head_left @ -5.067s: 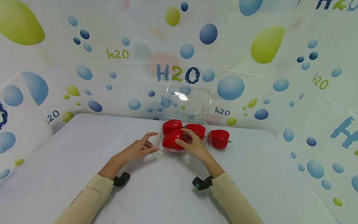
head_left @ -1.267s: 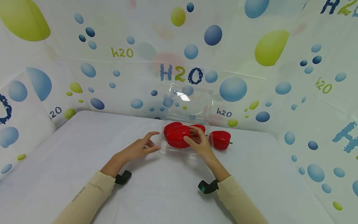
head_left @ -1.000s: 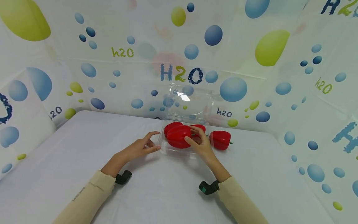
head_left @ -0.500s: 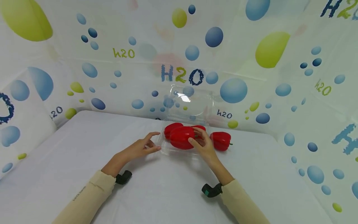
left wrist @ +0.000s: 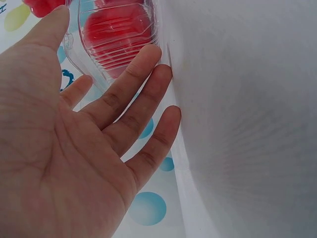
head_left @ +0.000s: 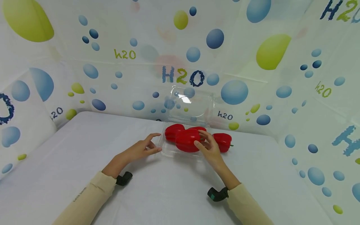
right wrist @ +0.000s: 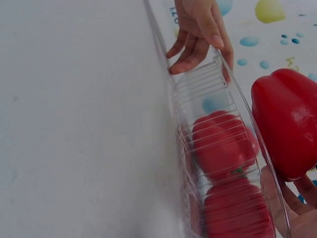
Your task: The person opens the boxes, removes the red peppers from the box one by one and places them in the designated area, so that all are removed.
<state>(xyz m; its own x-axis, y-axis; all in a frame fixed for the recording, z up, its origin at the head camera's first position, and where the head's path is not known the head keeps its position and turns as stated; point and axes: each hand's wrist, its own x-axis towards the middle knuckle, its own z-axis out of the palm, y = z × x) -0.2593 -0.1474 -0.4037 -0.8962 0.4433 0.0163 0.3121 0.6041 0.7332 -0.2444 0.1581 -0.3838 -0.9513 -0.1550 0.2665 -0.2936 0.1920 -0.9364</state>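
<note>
My right hand (head_left: 212, 151) grips a red bell pepper (head_left: 187, 140) by its stem end, thumb in front and fingers behind. In the right wrist view this pepper (right wrist: 287, 124) is raised above the rim of a clear plastic clamshell box (right wrist: 198, 87). Two more red peppers lie inside the box, one at the back left (head_left: 172, 132) and one at the back right (head_left: 198, 128), partly hidden. At the box's left side my left hand (head_left: 142, 148) has its fingers spread and relaxed; its thumb and index finger are at the wall, and firm contact is unclear.
Right of the box, another red pepper (head_left: 223, 141) lies on the white-covered table (head_left: 157, 193), partly behind my right hand. The clear lid (head_left: 194, 106) stands raised against the patterned backdrop (head_left: 135, 78) at the table's rear edge.
The front pepper has been lifted from the box's front left and shifted to the right in my right hand. My left hand has stayed beside the box.
</note>
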